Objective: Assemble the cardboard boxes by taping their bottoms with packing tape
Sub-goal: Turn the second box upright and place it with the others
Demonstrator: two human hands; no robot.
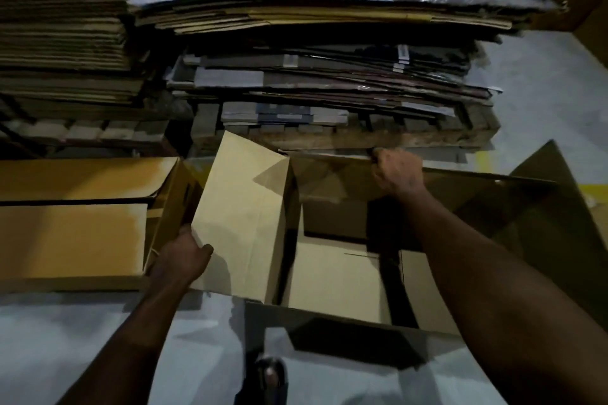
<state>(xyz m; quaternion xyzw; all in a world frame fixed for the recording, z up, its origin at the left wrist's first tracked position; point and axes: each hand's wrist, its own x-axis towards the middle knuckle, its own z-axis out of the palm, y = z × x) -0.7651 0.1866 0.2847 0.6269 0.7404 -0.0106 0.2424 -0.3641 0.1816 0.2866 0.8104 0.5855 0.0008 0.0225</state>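
Tan cardboard box (274,240) stood open, only folded bottom flaps (332,273) inside, left hand (184,256) gripped side flap (237,200), right hand (398,171) clutched far flap (332,171)

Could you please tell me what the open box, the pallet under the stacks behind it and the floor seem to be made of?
The box: plain tan cardboard, matte; thin flaps bent along creases.
The pallet under the flattened stacks: seemingly rough, unfinished wood, worn and brownish, though the light is dim.
The floor: smooth pale grey, probably concrete, perhaps painted; I cannot tell.
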